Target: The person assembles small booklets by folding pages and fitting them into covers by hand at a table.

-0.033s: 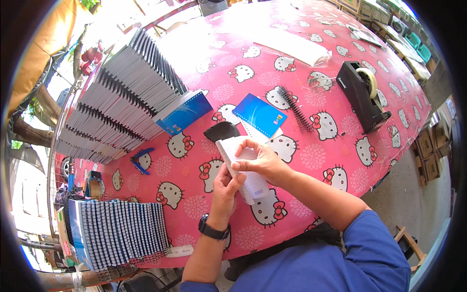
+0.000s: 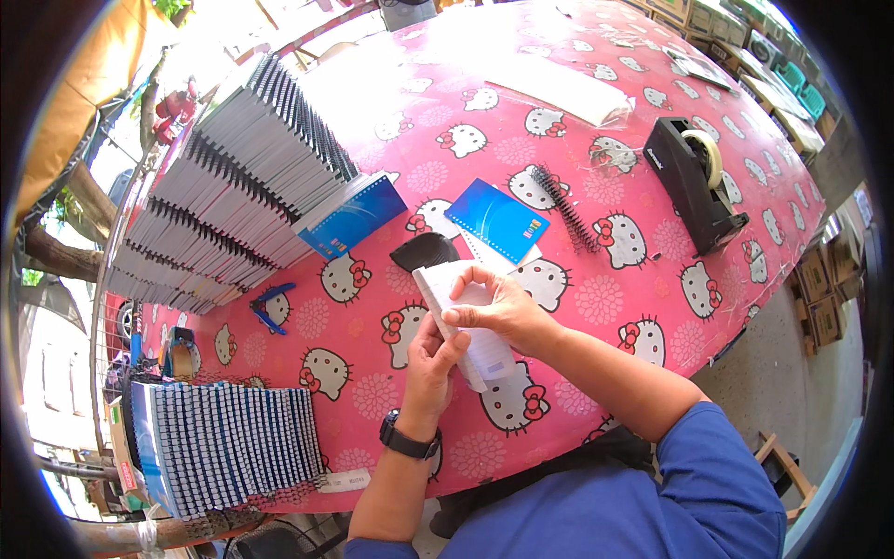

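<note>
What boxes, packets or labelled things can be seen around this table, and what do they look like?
Cardboard boxes: brown, stacked on the ground right of the table.
More boxes: brown, along the top right edge.
Clear plastic packet: long, white, lying at the far side of the table.
Blue cover: rectangular, with a small coloured label at one corner, mid-table.

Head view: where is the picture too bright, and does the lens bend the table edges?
In the head view, strong daylight washes out the far left part of the table and the plastic sleeve there; the hands, left hand and right hand, and the white paper stack stay sharp and evenly lit; the fisheye lens curves the table edge and leaves a black rim around the frame.
</note>
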Available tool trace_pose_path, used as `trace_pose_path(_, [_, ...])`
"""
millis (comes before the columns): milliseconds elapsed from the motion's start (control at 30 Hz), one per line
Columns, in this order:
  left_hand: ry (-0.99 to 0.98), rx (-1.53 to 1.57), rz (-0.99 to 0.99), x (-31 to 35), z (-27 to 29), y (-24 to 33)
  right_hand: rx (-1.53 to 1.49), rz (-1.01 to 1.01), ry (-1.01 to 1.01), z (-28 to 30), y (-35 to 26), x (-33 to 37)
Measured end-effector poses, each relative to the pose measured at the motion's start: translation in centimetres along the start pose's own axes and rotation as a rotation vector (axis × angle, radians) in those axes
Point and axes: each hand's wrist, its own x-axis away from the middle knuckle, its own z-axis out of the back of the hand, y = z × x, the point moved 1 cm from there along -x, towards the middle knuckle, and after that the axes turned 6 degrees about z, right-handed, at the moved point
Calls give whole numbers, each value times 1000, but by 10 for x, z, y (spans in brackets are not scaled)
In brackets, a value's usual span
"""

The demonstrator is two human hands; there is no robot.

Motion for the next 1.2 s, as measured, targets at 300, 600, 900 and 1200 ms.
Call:
trace_pose_path(300, [12, 17, 15, 0, -2, 1, -60, -19, 11, -1, -2, 0])
trace_pose_path(600, [2, 21, 22, 0, -1, 0, -58, -6, 22, -2, 0, 0])
trace_pose_path(900, [-6, 40, 45, 0, -3, 1, -9, 16, 50, -2, 2, 0])
trace_pose_path(1200, [15, -57, 26, 0, -2, 0, -3, -5, 45, 0, 3, -1])
